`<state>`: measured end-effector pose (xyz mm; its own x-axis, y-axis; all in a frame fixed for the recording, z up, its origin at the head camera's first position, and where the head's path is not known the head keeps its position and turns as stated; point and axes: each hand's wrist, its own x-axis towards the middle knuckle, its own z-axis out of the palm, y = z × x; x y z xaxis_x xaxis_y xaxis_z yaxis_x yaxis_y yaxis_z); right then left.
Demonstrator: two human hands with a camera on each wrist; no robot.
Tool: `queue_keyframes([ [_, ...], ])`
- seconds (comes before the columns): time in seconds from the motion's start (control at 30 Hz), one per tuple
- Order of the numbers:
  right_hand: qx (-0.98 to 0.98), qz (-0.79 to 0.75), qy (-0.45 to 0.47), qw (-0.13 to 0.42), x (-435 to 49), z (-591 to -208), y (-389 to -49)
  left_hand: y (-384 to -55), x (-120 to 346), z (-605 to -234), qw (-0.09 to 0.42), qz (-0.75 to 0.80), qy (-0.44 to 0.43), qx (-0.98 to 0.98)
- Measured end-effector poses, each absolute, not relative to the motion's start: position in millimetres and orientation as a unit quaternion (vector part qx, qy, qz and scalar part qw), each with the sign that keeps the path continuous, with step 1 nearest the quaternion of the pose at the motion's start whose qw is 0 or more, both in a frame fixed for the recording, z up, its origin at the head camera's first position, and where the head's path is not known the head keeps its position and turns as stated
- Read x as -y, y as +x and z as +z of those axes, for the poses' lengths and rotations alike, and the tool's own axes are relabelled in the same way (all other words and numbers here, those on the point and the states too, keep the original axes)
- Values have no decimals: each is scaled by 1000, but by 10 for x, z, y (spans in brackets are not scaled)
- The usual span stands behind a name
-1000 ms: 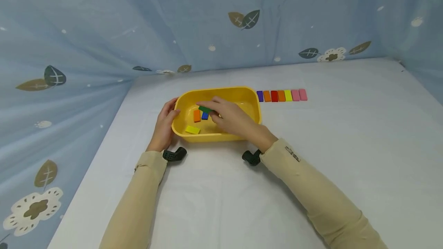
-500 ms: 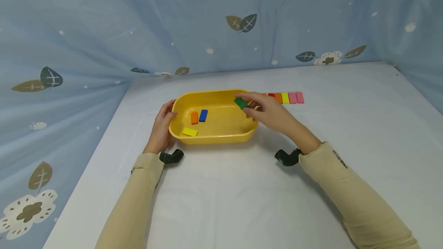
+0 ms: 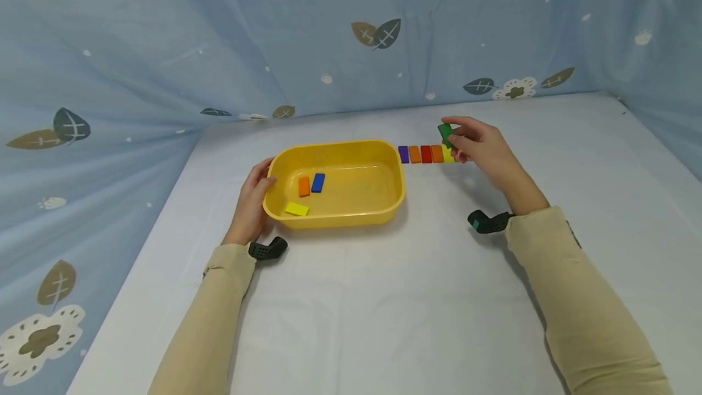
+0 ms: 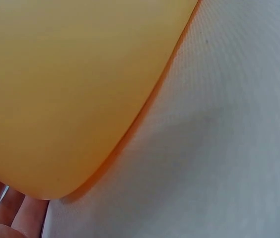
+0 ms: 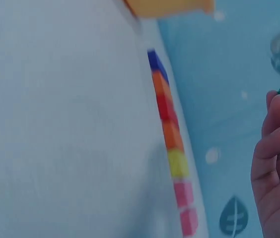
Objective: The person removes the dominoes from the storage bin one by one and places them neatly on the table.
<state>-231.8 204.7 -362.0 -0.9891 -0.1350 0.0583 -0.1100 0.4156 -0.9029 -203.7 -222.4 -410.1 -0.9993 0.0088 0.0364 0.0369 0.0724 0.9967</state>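
My left hand [image 3: 248,207] holds the left end of a yellow plastic tub [image 3: 340,220], thumb over the rim; the left wrist view shows the tub's outer wall [image 4: 70,99] and a few fingers [image 4: 28,215] beside it. Inside lie an orange block [image 3: 304,186], a blue block [image 3: 318,183] and a yellow block [image 3: 297,209]. Raised above the table, my right hand [image 3: 490,154] pinches a green block [image 3: 446,134] between thumb and fingers. Below it runs a row of coloured blocks [image 3: 426,154], whose pink end the hand hides in the head view.
The right wrist view shows the whole row, from a purple block [image 5: 157,64] to two pink ones [image 5: 188,221]. A white cloth [image 3: 351,297] covers the table. Behind it hangs a blue patterned curtain [image 3: 307,35].
My right hand has lifted the green block out of the tub and carried it right, over the row's far end. The left hand keeps its hold on the tub.
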Motion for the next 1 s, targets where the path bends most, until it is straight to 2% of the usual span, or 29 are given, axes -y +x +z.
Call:
queue_keyframes([
  [0.5,-834,-551,28,13,-2612,-3848,-2381,-2032,2220,-4105,7,-686,-20,727],
  [1.0,-868,-489,65,50,-2719,-3968,-2445,-2028,2226,-4119,8,-689,-19,725],
])
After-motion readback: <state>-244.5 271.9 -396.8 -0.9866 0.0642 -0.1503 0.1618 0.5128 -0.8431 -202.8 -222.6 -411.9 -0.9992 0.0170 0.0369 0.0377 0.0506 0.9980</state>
